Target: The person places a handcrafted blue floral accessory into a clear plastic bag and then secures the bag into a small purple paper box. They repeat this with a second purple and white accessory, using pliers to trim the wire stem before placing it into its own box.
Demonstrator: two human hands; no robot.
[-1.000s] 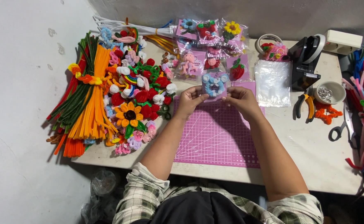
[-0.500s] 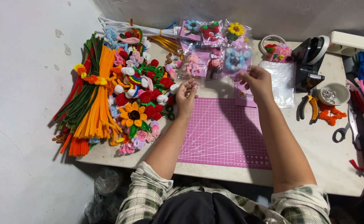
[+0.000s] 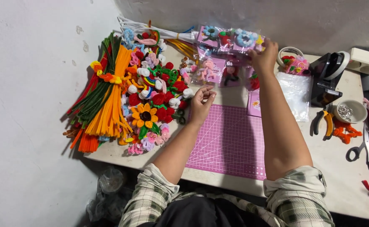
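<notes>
My right hand [image 3: 263, 54] reaches to the back of the table and grips a clear packet holding a blue pipe-cleaner flower [image 3: 245, 38]. It holds the packet among other packets of small craft flowers [image 3: 211, 67]. My left hand [image 3: 201, 103] hovers empty with its fingers loosely curled over the far left corner of the pink cutting mat [image 3: 230, 141]. It is beside a heap of red, white and pink pipe-cleaner flowers [image 3: 159, 90] and a sunflower [image 3: 144, 115].
A bundle of orange and green pipe cleaners [image 3: 104, 101] lies at the left by the wall. To the right are clear bags [image 3: 298, 90], a black tape dispenser [image 3: 329, 73], a bowl of metal rings [image 3: 348, 111], pliers [image 3: 323, 122] and scissors [image 3: 361, 147].
My right hand has carried the blue flower packet from in front of me up to the packets at the back. My left hand has let go and stayed near the mat's corner.
</notes>
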